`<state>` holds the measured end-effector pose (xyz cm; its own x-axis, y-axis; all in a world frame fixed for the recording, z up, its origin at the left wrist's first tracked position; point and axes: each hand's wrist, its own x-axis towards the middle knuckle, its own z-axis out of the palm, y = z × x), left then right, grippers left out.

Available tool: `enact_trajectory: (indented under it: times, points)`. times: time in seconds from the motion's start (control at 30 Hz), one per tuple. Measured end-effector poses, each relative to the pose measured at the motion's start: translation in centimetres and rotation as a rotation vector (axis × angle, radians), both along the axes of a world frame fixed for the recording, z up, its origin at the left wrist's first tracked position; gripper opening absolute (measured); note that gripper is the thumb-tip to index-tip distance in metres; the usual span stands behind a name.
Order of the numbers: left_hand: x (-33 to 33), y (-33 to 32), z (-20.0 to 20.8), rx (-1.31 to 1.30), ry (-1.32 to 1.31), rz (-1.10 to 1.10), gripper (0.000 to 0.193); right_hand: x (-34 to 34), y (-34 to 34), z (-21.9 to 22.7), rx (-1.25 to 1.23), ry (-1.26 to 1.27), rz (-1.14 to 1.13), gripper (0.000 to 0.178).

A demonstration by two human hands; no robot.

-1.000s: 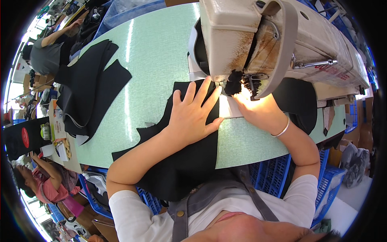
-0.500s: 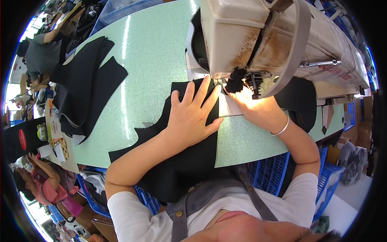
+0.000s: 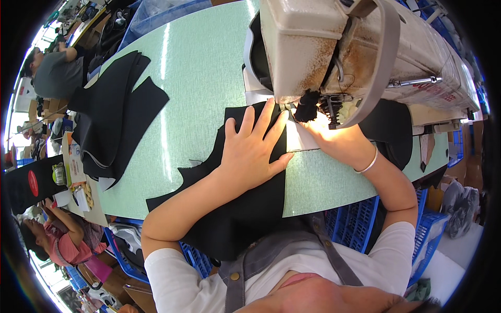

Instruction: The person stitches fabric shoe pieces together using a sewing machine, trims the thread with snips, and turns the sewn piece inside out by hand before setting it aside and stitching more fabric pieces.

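Nearest us, the black fabric piece (image 3: 245,211) lies before the sewing machine (image 3: 308,47), toward its left; our left hand (image 3: 246,151) rests flat on it, fingers spread apart. Our right hand (image 3: 343,145) reaches beneath the machine's head — we cannot tell whether its fingers pinch anything. Hands and fabric have barely shifted — the work seems held steady. Left of the machine, cut black pieces (image 3: 112,115) lie on the green surface (image 3: 193,78).

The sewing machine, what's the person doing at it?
The person's left hand lies flat, fingers spread, on a piece of black cloth, fingertips close to the front of the sewing machine. The right hand is by the bright light, its fingertips partly hidden. More black pieces lie on the left of the green table.
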<state>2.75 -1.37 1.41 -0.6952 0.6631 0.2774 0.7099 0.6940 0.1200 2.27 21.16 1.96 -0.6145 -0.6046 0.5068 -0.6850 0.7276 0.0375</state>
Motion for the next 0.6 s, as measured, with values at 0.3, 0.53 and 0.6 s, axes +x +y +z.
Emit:
enact_trajectory:
  times: [0.3, 0.53, 0.6]
  points:
    - [0.1, -0.1, 0.0, -0.019, -0.008, 0.004, 0.061, 0.3, 0.2, 0.1, 0.004, -0.031, 0.006, 0.023]
    - [0.1, 0.0, 0.1, 0.007, 0.012, 0.006, 0.061, 0.3, 0.2, -0.4, 0.006, -0.061, -0.012, 0.026]
    - [0.1, 0.0, 0.1, -0.016, -0.013, 0.009, 0.061, 0.3, 0.1, -0.1, 0.006, -0.04, 0.001, 0.028]
